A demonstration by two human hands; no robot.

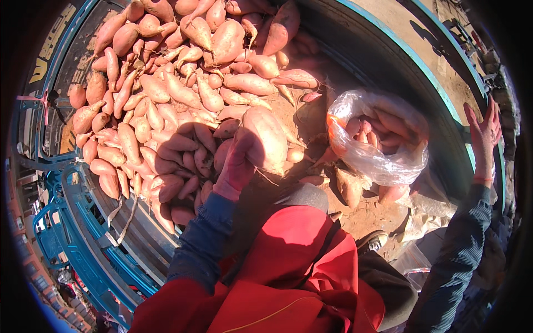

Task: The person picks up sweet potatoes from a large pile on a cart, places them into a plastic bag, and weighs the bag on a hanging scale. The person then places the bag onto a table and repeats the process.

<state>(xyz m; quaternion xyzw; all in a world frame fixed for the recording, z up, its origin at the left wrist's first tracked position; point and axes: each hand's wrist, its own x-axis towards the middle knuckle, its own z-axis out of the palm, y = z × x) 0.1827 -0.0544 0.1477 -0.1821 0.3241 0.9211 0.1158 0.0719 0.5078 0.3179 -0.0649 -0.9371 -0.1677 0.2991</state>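
Observation:
My left hand is closed around one side of a large, pale pink sweet potato with a thin root trailing from its lower end. It is held over the right edge of a big heap of sweet potatoes, partly in shadow. Out at the far right, my right hand has its fingers spread and nothing in it. It appears over the blue metal side rail, though I cannot tell if it touches. Between the hands stands a clear plastic bag, its mouth wide, with several sweet potatoes inside.
A metal cargo bed with blue side rails surrounds the heap. Loose sweet potatoes lie beside the bag on the dirt-covered floor. Crumpled plastic lies at lower right, near a shoe. Blue metal framework stands at lower left.

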